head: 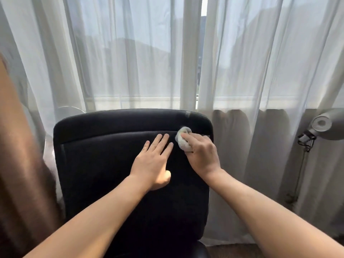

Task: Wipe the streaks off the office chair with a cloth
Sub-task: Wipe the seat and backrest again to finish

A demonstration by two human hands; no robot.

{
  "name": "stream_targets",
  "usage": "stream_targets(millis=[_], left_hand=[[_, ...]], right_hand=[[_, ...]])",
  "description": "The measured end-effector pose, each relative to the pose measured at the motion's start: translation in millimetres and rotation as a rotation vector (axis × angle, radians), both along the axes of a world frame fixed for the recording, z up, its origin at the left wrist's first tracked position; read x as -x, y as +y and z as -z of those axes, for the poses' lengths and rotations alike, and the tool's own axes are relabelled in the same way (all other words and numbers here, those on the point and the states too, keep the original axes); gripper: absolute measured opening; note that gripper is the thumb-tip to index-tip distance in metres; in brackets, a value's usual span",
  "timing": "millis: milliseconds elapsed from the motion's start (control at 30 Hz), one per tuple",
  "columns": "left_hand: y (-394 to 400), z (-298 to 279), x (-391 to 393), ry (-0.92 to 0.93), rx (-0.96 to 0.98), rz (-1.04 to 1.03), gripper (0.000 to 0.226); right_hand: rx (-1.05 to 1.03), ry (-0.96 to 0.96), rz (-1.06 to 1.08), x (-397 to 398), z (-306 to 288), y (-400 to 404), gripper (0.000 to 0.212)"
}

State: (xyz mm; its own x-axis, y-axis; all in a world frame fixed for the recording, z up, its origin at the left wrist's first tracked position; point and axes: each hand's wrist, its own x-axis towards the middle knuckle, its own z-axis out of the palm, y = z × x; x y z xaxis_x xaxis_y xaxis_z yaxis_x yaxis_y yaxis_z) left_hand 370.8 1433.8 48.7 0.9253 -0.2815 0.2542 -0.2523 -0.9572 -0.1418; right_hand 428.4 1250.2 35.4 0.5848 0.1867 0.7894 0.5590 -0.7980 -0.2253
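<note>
A black office chair fills the middle of the head view, its backrest facing me. My left hand lies flat on the backrest with straight fingers spread. Just to its right, my right hand grips a small bunched white cloth and presses it against the backrest's upper right, by the seam below the top band. A pale streak shows on the top edge above the cloth.
Sheer white curtains hang over a window right behind the chair. A grey lamp on a thin stand stands at the right. A brown blurred shape fills the left edge. Wooden floor shows at the bottom.
</note>
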Motion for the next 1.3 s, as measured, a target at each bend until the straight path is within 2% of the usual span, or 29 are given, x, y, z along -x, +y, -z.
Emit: stream_targets(millis=[67,167,233,367,533,567,667,767,933,1100,1233,1300], left_hand=[[-1.9,4.6,16.9,0.061,-0.002,-0.008,0.086],[-3.8,25.5,59.1,0.177,0.055,-0.044,0.075],[-1.7,40.4,90.2,0.202,0.102,-0.053,0.072],[1.3,51.2,142.5,0.204,0.307,-0.051,0.073],[-5.5,62.8,211.7,0.291,0.516,-0.013,0.088],[-6.2,69.3,226.8,0.307,0.565,-0.005,0.082],[-1.4,88.4,269.0,0.271,0.683,-0.040,0.044],[4.0,104.2,303.5,0.218,0.620,-0.108,0.037],[10.2,137.2,338.3,0.150,0.550,-0.155,0.042],[14.2,169.1,338.3,0.365,0.867,-0.136,0.047],[19.3,204.3,319.7,0.463,1.079,-0.208,0.054],[27.3,228.7,308.4,0.508,1.120,-0.293,0.065]], right_hand=[[-0.008,0.096,0.003,14.6,0.2,-9.3,0.030],[0.123,0.312,-0.012,47.3,-4.6,-23.5,0.026],[0.127,0.428,-0.029,77.2,4.3,-33.0,0.025],[-0.019,0.611,-0.057,144.0,27.9,-38.6,0.030],[-0.401,0.863,-0.370,241.6,46.8,-7.7,0.026],[-0.435,0.892,-0.382,258.3,51.6,-3.1,0.026],[-0.443,0.958,-0.341,294.8,68.8,3.7,0.033],[-0.466,0.983,-0.354,326.1,86.3,3.8,0.036],[-0.389,0.884,-0.246,364.6,122.1,-10.4,0.022],[-0.513,0.892,-0.140,373.8,154.0,-11.7,0.028],[-0.673,1.091,-0.175,347.1,182.3,2.6,0.028],[-0.588,1.153,-0.085,326.6,206.7,9.4,0.036]])
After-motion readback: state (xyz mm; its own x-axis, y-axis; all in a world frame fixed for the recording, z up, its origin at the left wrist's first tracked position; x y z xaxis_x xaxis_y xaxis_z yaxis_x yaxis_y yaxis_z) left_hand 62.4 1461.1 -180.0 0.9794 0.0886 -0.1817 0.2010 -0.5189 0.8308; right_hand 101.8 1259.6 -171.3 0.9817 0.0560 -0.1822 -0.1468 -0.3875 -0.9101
